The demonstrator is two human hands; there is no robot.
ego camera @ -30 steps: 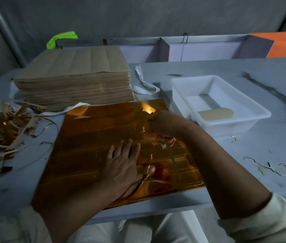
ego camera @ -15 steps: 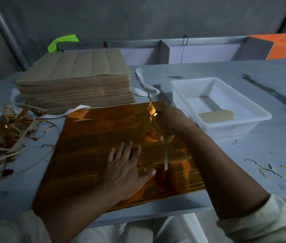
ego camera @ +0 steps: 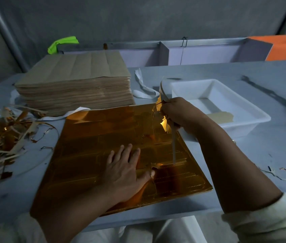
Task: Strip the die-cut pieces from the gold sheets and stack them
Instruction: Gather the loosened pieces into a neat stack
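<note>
left hand (ego camera: pixel 126 171) flat on glossy gold sheet (ego camera: pixel 89 137) | right hand (ego camera: pixel 179 114) grip pinching thin pale strip (ego camera: pixel 173 149)

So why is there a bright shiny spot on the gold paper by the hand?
In the head view that is glare: light bouncing off the gold sheet next to the right hand; the rest of that view is dim, with the scrap pile also glinting.
</note>
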